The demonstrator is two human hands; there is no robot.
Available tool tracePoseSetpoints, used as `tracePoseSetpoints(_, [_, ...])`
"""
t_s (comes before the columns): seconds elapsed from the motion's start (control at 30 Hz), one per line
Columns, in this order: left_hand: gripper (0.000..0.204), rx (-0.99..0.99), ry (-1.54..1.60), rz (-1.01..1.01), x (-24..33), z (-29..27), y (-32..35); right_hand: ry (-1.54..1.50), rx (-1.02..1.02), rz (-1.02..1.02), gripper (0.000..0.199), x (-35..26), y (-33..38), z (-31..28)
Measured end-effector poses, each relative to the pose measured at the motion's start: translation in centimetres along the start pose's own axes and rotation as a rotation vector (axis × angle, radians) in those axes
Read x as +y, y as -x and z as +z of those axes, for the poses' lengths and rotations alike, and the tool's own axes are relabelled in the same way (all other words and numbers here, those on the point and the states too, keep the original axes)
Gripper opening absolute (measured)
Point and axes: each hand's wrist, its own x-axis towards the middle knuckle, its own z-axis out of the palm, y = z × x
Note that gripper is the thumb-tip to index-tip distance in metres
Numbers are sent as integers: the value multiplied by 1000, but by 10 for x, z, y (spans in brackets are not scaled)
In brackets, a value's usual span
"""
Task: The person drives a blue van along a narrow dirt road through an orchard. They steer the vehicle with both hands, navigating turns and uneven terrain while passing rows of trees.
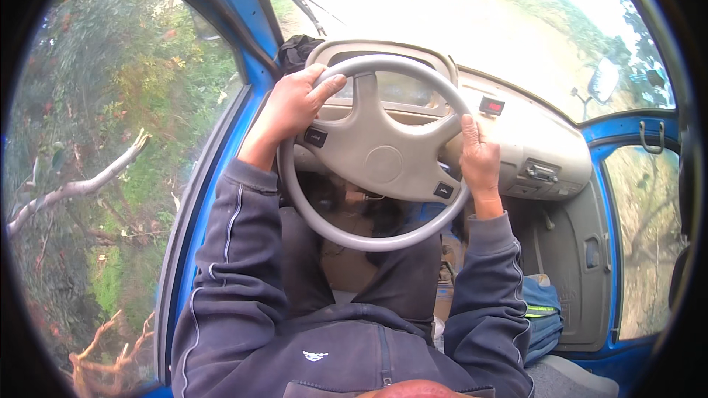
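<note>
Dark navy tracksuit sleeves with thin white piping (221, 273) rise from the lower edge, the person's lap between them partly hidden beneath the wheel. The grey plastic steering wheel (376, 155) sits centre frame. The left hand (291, 107) wraps its upper-left rim, fingers curled over the top; the right hand (479, 162) clasps the right rim, its fingers hidden behind the wheel. Beside the right elbow a blue bag with a yellow-green stripe (542, 313) is half cut off. Beyond lies the beige dashboard (531, 140) with a small red display too small to make out, then the blue door frame (221, 140) and a washed-out, overexposed dirt track (442, 7).
</note>
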Motion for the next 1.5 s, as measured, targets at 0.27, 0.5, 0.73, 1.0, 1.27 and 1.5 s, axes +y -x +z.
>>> tracePoseSetpoints(0.27, [43,34,-47,29,-8,-3,1,52,32,-130,47,-10,-4,4])
tracePoseSetpoints(0.5, [42,104,-199,110,-24,4,2,163,-6,-185,40,17,-20,0])
tracePoseSetpoints(0.73, [40,114,-112,85,-19,0,21,-157,-127,23,39,-8,-20,-1])
tracePoseSetpoints(1.0, [45,269,-127,75,-30,7,51,-5,-147,19,43,-9,-55,12])
tracePoseSetpoints(1.27, [53,337,70,-124,-36,39,87,140,-231,-113,64,-32,-90,15])
tracePoseSetpoints(1.5, [50,328,81,-132,-38,26,99,93,-252,-92,66,-32,-92,26])
